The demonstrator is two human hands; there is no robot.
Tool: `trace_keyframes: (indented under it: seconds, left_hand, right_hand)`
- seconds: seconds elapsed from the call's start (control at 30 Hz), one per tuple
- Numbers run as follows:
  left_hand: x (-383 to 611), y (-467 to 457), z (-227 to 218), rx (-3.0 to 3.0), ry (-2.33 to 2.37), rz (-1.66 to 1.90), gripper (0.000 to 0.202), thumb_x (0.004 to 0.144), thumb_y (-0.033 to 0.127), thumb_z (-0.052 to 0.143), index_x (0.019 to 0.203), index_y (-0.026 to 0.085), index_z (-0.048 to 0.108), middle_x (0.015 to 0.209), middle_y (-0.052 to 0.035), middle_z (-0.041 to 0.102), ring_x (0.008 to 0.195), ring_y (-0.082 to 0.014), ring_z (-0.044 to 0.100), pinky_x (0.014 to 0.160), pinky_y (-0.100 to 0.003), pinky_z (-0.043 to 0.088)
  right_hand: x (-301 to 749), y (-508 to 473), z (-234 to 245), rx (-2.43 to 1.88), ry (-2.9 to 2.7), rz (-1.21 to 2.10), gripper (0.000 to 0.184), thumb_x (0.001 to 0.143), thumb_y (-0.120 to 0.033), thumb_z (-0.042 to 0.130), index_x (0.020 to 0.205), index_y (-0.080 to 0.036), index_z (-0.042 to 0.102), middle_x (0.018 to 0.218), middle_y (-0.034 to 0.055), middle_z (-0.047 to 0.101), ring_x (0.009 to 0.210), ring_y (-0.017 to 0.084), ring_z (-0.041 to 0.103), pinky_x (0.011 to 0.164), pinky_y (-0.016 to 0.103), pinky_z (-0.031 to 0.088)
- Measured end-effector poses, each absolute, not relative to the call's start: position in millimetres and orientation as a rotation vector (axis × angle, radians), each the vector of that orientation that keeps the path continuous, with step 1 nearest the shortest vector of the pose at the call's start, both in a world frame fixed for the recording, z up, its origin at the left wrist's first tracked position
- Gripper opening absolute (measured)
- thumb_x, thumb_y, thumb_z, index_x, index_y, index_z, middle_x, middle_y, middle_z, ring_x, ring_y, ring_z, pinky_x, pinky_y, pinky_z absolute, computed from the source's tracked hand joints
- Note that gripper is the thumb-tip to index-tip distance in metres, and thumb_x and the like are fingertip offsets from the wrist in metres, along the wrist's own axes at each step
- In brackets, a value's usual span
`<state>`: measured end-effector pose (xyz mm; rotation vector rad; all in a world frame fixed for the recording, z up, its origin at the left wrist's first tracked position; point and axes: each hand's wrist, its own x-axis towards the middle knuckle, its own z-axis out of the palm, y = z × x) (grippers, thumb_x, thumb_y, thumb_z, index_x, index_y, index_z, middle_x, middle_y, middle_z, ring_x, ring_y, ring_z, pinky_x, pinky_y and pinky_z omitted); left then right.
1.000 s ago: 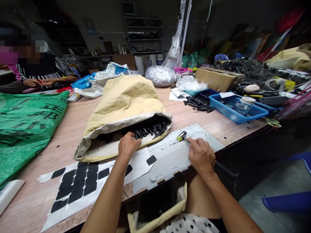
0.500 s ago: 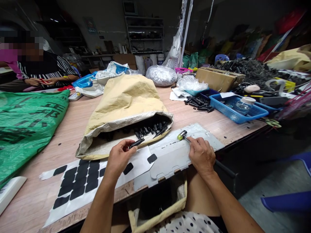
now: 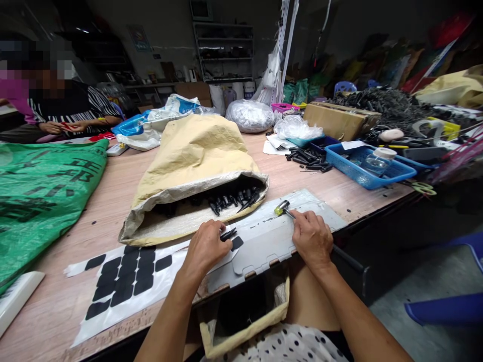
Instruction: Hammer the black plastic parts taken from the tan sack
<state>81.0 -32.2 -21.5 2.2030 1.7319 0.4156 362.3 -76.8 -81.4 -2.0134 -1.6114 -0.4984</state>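
Note:
Between the fingers of my left hand (image 3: 207, 246) is a small black tubular part (image 3: 228, 234), held low over the grey board (image 3: 260, 241). My right hand (image 3: 312, 236) grips the handle of a small hammer (image 3: 282, 207) with a yellow-green face, its head over the board. Beyond my left hand lies an open tan sack (image 3: 204, 146), and more black parts (image 3: 236, 197) show in its mouth. A white sheet (image 3: 128, 301) with several black rounded squares (image 3: 124, 274) lies under and left of my left wrist.
A green printed sack (image 3: 49, 196) covers the table's left side. At right stand a blue basket (image 3: 372, 176) with a jar, loose black parts (image 3: 309, 158) and a cardboard box (image 3: 335, 120). A second tan sack (image 3: 245, 332) hangs open below the table edge. A co-worker (image 3: 75, 110) sits far left.
My left hand has moved right and down with the black part, from in front of the sack's mouth to the board's left side. My right hand and the hammer have hardly moved.

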Motion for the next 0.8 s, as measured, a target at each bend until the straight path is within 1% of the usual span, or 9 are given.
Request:
trace_keyframes:
  seconds: [0.13,0.23,0.33,0.43,0.5,0.57,0.63,0.73,0.8]
  left_hand:
    - [86,-31,-16,2.099,1.643,0.464,0.006,0.071,0.020,0.063,0.077,0.021,0.065,0.075,-0.0018,0.066,0.072,-0.0202,0.059,0.064,-0.029,0.038]
    - [86,-33,-16,1.850,1.475,0.659,0.011,0.073,0.023,0.066,0.083,0.021,0.065,0.066,0.0033,0.060,0.062,-0.0151,0.054,0.058,-0.026,0.038]
    - [84,-37,-22,1.616,1.221,0.801,0.020,0.077,0.030,0.069,0.095,0.020,0.065,0.077,0.0013,0.065,0.065,-0.0144,0.058,0.060,-0.025,0.044]
    - [79,-40,-32,1.642,1.129,0.830,0.026,0.080,0.029,0.071,0.103,0.020,0.067,0.099,-0.0042,0.071,0.083,-0.0177,0.065,0.075,-0.029,0.051]
    - [74,-43,-38,1.765,1.197,0.815,0.025,0.080,0.026,0.071,0.105,0.021,0.071,0.104,-0.0051,0.072,0.093,-0.0205,0.066,0.082,-0.032,0.050]
    - [69,-46,-42,1.860,1.272,0.786,0.023,0.081,0.025,0.071,0.104,0.022,0.073,0.103,-0.0045,0.072,0.095,-0.0216,0.065,0.083,-0.032,0.049]
    - [65,-48,-45,1.910,1.287,0.765,0.023,0.081,0.025,0.071,0.104,0.023,0.073,0.100,-0.0040,0.071,0.090,-0.0208,0.065,0.080,-0.032,0.049]
    - [62,-50,-44,1.960,1.259,0.790,0.028,0.079,0.024,0.073,0.107,0.022,0.072,0.104,-0.0047,0.068,0.086,-0.0189,0.062,0.077,-0.031,0.050]
    - [61,-50,-42,1.983,1.257,0.802,0.025,0.077,0.023,0.074,0.102,0.022,0.074,0.106,-0.0050,0.066,0.089,-0.0194,0.062,0.076,-0.030,0.049]
  right_hand:
    - [362,-77,-81,-2.008,-1.614,-0.485,0.031,0.094,-0.019,0.058,0.120,-0.029,0.071,0.093,0.0038,0.063,0.083,0.019,0.045,0.072,0.033,0.025]
    - [362,-77,-82,-2.003,-1.615,-0.483,0.031,0.094,-0.019,0.057,0.120,-0.029,0.071,0.092,0.0042,0.063,0.083,0.019,0.045,0.072,0.033,0.025]
    - [363,-76,-82,-2.010,-1.611,-0.485,0.031,0.094,-0.019,0.057,0.120,-0.029,0.071,0.093,0.0041,0.063,0.083,0.019,0.045,0.072,0.034,0.025]
    - [363,-77,-82,-2.022,-1.615,-0.486,0.031,0.094,-0.020,0.057,0.121,-0.029,0.070,0.093,0.0038,0.063,0.083,0.019,0.046,0.072,0.033,0.025]
    - [363,-77,-81,-2.022,-1.618,-0.487,0.031,0.095,-0.019,0.057,0.121,-0.030,0.070,0.093,0.0037,0.063,0.083,0.019,0.046,0.072,0.033,0.025]
    - [362,-77,-81,-2.016,-1.619,-0.492,0.032,0.094,-0.019,0.057,0.122,-0.029,0.070,0.094,0.0038,0.063,0.084,0.019,0.046,0.072,0.033,0.025]
    - [362,-78,-82,-2.009,-1.615,-0.499,0.032,0.094,-0.019,0.057,0.122,-0.029,0.070,0.094,0.0040,0.063,0.083,0.019,0.046,0.072,0.033,0.025]
    - [362,-77,-82,-2.001,-1.612,-0.495,0.031,0.094,-0.019,0.057,0.121,-0.029,0.070,0.093,0.0042,0.063,0.083,0.019,0.046,0.071,0.033,0.026]
    - [365,-76,-81,-2.000,-1.619,-0.465,0.031,0.093,-0.018,0.058,0.120,-0.028,0.071,0.093,0.0043,0.064,0.083,0.019,0.047,0.071,0.033,0.027]
